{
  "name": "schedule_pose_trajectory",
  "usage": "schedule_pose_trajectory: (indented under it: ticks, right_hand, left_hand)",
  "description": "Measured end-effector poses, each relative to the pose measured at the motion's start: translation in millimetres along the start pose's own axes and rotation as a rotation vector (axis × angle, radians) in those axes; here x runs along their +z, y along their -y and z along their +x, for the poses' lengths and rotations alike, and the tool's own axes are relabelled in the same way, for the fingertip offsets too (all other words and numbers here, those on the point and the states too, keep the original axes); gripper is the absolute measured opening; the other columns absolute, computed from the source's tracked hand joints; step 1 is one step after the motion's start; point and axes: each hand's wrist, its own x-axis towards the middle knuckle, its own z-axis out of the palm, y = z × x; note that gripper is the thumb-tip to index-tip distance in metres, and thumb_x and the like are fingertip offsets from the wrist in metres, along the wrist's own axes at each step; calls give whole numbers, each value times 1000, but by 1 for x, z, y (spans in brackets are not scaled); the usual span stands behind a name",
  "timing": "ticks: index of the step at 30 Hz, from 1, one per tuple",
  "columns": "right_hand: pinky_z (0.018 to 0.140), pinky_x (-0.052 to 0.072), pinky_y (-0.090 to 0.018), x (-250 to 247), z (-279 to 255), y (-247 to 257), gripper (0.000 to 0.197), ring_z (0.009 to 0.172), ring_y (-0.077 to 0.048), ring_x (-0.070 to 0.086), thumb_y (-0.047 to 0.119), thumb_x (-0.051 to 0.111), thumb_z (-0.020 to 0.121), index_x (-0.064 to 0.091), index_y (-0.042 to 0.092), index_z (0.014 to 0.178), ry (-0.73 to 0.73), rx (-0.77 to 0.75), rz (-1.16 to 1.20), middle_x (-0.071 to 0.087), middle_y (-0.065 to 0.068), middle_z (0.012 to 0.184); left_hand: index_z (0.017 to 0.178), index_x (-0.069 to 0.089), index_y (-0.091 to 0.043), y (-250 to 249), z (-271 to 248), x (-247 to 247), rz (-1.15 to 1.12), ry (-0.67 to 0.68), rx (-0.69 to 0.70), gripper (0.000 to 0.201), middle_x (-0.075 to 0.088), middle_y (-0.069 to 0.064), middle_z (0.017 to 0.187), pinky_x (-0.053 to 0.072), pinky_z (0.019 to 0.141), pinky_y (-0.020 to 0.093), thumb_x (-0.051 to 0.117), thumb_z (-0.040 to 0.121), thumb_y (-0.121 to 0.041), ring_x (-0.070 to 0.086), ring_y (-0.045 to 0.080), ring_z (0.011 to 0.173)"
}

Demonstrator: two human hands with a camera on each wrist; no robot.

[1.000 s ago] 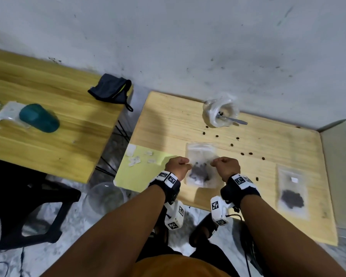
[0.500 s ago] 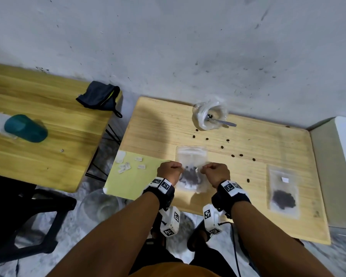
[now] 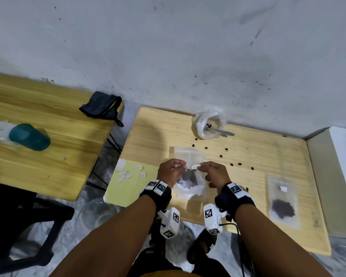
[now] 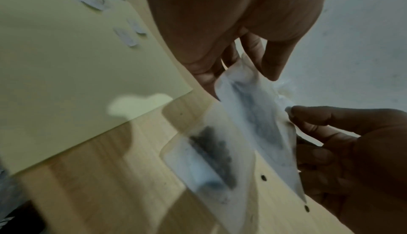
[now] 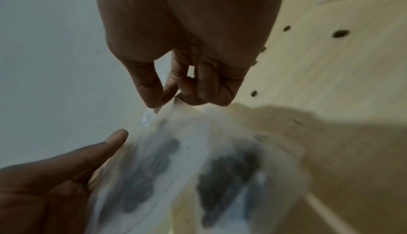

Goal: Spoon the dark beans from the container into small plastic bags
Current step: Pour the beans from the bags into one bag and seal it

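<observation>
Lifted off the table [image 3: 268, 156] now, the filled bag [image 3: 190, 180] hangs pinched by left hand [image 3: 171, 171] and right hand [image 3: 216, 173]; sealing comes next, then another bag at 12 o'clock.

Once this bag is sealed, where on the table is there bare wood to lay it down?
Bare wood lies at the table's far-left part, between the container and the yellow sheet. Another free strip lies between the held bag and the filled bag at right. It is crowded mid-table, where loose beans scatter below the container, near the spoon.
</observation>
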Motion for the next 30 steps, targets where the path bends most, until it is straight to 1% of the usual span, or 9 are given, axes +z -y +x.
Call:
schedule_pose_trajectory:
  ticks: [3, 7, 14, 16, 18, 22, 24, 27, 30]
  right_hand:
    - [51, 28, -22, 1, -3, 23, 12, 56, -16, 40, 15, 74, 79, 66, 21, 73, 31, -100, 14, 54, 7, 60]
    - [49, 29, -22, 0, -6, 54, 12, 54, -14, 41, 13, 74, 79, 67, 20, 72, 33, -231, 3, 56, 14, 53]
    - [41, 32, -16, 0, -9, 82, 12, 51, -10, 43, 9, 74, 81, 68, 17, 75, 50, -377, -11, 56, 10, 57]
    - [51, 40, -16, 1, -7, 84, 12, 59, -8, 53, 9, 75, 80, 69, 17, 75, 21, -428, -44, 63, 10, 66]
    - [70, 51, -29, 4, -4, 85, 11, 78, -12, 63, 15, 79, 76, 71, 22, 73, -46, -494, -60, 68, 8, 80]
    - [98, 46, -37, 13, -5, 91, 12, 110, -13, 58, 26, 82, 72, 72, 30, 69, -148, -533, -95, 65, 3, 112]
    - [99, 47, -39, 17, -5, 94, 11, 108, -15, 61, 27, 81, 72, 72, 29, 67, -163, -503, -88, 66, 3, 112]
    - [93, 51, -38, 21, -6, 95, 12, 97, -18, 65, 25, 80, 74, 70, 27, 67, -160, -468, -61, 71, 3, 100]
    - [84, 50, -31, 24, -10, 95, 14, 90, -16, 66, 19, 77, 77, 69, 24, 68, -140, -470, -64, 71, 6, 88]
  left_hand:
    - [90, 70, -6, -23, 3, -1, -32, 2, 65, 14, 57, -3, 65, 36, 42, 10, 67, 80, 3, 47, 3, 46]
    - [94, 70, -5, -56, 8, -7, -71, -17, 134, 21, 64, 3, 91, 46, 45, 15, 67, 77, 7, 58, 14, 71]
    - [94, 71, -22, -85, 21, -17, -61, -66, 200, 31, 64, -14, 95, 54, 70, 36, 68, 76, 3, 63, 23, 92]
    - [93, 71, -21, -87, 23, -18, -45, -85, 249, 27, 66, -12, 93, 51, 65, 28, 67, 78, 1, 62, 19, 89]
    - [93, 71, -20, -88, 23, -17, -40, -91, 271, 27, 65, -12, 88, 46, 58, 21, 66, 79, 2, 59, 15, 83]
    - [94, 70, -20, -88, 22, -15, -3, -79, 317, 36, 67, -9, 97, 45, 65, 7, 64, 74, 9, 58, 11, 93]
    - [97, 69, -18, -87, 22, -13, 10, -71, 317, 39, 67, -6, 102, 44, 68, 5, 64, 72, 11, 58, 11, 97]
    - [98, 69, -22, -85, 21, -10, -9, -50, 303, 42, 67, -9, 103, 50, 84, 23, 65, 71, 10, 59, 14, 103]
    - [96, 69, -25, -83, 24, -11, -58, -35, 247, 46, 66, -8, 105, 50, 78, 28, 64, 71, 13, 57, 13, 100]
